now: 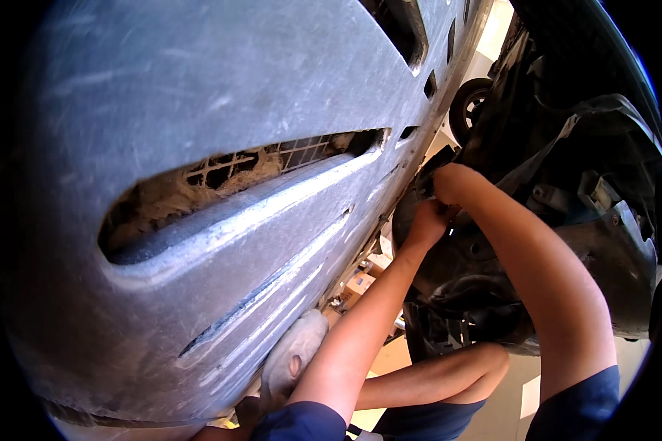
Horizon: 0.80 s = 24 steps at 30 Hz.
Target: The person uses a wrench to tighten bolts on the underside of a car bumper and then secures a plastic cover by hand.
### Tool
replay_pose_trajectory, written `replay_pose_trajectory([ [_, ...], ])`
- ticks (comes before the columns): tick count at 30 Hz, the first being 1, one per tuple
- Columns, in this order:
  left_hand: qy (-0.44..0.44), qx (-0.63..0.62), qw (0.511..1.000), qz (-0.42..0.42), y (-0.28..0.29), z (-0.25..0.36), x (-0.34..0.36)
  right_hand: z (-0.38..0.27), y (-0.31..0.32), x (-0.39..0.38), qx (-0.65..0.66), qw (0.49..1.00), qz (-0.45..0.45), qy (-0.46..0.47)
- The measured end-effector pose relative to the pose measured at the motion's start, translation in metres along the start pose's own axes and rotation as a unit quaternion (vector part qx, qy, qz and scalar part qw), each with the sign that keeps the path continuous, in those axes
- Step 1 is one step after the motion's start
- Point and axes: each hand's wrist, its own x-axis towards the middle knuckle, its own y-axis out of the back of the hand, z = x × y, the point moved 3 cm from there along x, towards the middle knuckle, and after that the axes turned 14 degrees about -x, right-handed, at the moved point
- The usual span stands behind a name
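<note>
My right hand [454, 184] is closed around a dark part or tool at the edge of the black underbody assembly [485, 272], too shadowed to name. My left hand [432, 220] is just below it, fingers curled against the same dark area and mostly hidden. Both forearms reach up from the lower edge. Left of my hands runs a large scuffed grey metal panel [213, 73] with long slotted openings, dirt and mesh showing inside the biggest one.
A black wheel [465, 110] shows beyond the assembly. Cardboard boxes [360, 287] lie below, seen through the gap. A rounded grey piece [294, 353] is by my left forearm. Another person's bent bare limb [441, 375] crosses the lower middle, beside dark blue clothing.
</note>
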Motion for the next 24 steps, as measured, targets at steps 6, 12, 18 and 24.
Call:
replay_pose_trajectory([
  [6, 0.010, -0.071, 0.996, -0.051, -0.002, -0.048, 0.007, 0.004, 0.020, -0.014, 0.071, 0.983, 0.035, -0.168],
  [12, -0.105, -0.150, 0.983, 0.031, -0.053, -0.116, -0.001, -0.048, 0.072, -0.110, 0.192, 0.979, 0.060, -0.038],
  [18, 0.008, -0.054, 0.994, -0.100, -0.001, -0.106, 0.025, -0.089, 0.102, -0.159, 0.561, 0.751, 0.333, 0.103],
  [24, 0.038, 0.009, 0.997, -0.064, -0.007, -0.062, 0.010, -0.109, 0.097, -0.151, 0.600, 0.638, 0.414, 0.248],
])
